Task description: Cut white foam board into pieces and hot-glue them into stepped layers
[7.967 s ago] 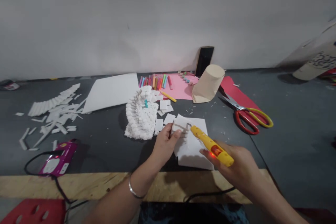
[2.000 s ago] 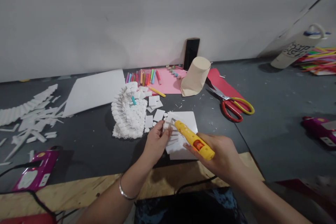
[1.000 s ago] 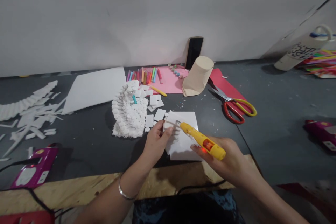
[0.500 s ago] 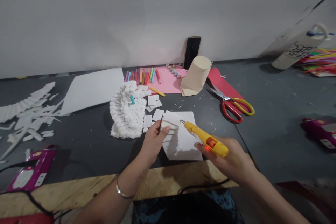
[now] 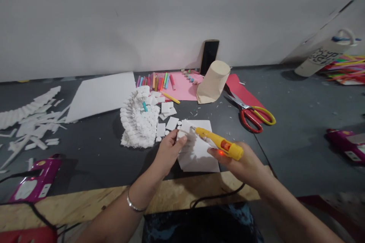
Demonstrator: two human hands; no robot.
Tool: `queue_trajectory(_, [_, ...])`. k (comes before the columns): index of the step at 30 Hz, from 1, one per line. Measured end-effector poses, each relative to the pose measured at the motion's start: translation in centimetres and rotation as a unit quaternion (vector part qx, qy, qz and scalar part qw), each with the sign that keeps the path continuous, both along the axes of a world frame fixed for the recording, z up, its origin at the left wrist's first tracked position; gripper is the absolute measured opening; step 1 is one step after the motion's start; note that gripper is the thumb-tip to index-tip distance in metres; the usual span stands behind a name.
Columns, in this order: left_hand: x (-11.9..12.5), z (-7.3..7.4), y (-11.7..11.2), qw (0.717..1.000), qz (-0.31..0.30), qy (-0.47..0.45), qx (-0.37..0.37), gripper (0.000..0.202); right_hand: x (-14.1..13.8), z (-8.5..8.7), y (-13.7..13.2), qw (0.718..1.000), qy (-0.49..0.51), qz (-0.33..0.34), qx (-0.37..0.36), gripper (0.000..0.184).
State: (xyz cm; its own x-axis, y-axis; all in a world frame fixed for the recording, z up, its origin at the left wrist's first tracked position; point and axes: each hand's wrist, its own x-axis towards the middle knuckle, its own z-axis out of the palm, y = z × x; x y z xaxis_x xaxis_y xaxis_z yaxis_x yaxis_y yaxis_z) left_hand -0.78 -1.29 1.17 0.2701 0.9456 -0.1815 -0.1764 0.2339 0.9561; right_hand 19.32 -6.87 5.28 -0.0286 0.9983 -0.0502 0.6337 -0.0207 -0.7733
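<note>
My left hand [image 5: 168,151] pinches a small white foam piece [image 5: 184,136] just above a white foam sheet [image 5: 199,155] on the dark table. My right hand [image 5: 242,163] grips a yellow pen-shaped tool [image 5: 219,144] with a glowing red light, its metal tip touching the held piece. A white sculpture built of many small foam bits [image 5: 139,121] stands directly left of my left hand, with several cut white squares [image 5: 168,119] beside it.
Red-and-yellow scissors [image 5: 252,113] lie on red paper at right. A beige paper cone [image 5: 213,82], markers [image 5: 155,81] on pink paper and a phone [image 5: 209,56] stand near the wall. White scraps [image 5: 31,121] and a magenta device [image 5: 31,182] lie left; another magenta device [image 5: 346,142] lies right.
The tool's tip has moved slightly up and left onto the held piece. My left hand keeps its pinch on the foam; the view has shifted a little.
</note>
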Motion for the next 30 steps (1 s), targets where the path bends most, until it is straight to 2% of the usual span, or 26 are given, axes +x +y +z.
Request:
queue_trajectory(3, [0.0, -0.2, 0.0, 1.0, -0.004, -0.008, -0.008, 0.033, 0.6, -0.7, 0.7, 0.977, 0.192, 0.007, -0.097, 0.049])
queue_trajectory(7, [-0.1, -0.4, 0.0, 0.999, -0.008, -0.026, -0.032, 0.033, 1.5, -2.1, 1.3, 0.905, 0.384, 0.021, -0.181, 0.054])
queue_trajectory(10, [-0.1, -0.3, 0.0, 0.999, -0.001, -0.033, -0.04, 0.034, 1.7, -2.9, 1.4, 0.861, 0.463, 0.025, -0.207, 0.052])
queue_trajectory(13, [-0.3, -0.3, 0.2, 0.998, 0.01, -0.037, -0.042, 0.035, 1.6, -3.3, 1.7, 0.848, 0.489, 0.018, -0.203, 0.054])
queue_trajectory(16, [-0.5, -0.4, 0.6, 0.998, 0.023, -0.024, -0.046, 0.036, 1.4, -3.1, 2.6, 0.855, 0.489, -0.012, -0.17, 0.054])
queue_trajectory(21, [-0.6, -0.7, 1.4, 0.997, 0.056, -0.024, -0.053, 0.044, 1.2, -1.6, 4.7, 0.889, 0.443, -0.075, -0.093, 0.054])
queue_trajectory(23, [-0.6, -0.7, 1.7, 0.996, 0.073, -0.026, -0.052, 0.047, 1.0, -0.9, 5.0, 0.911, 0.401, -0.062, -0.073, 0.055])
queue_trajectory(27, [-0.6, -0.8, 2.0, 0.993, 0.102, -0.024, -0.046, 0.049, 0.3, -0.2, 4.6, 0.963, 0.259, 0.023, -0.066, 0.05])
queue_trajectory(30, [-0.7, -1.1, 2.0, 0.991, 0.128, -0.023, -0.027, 0.045, -0.3, -0.2, 4.0, 0.984, 0.164, 0.026, -0.069, 0.039])
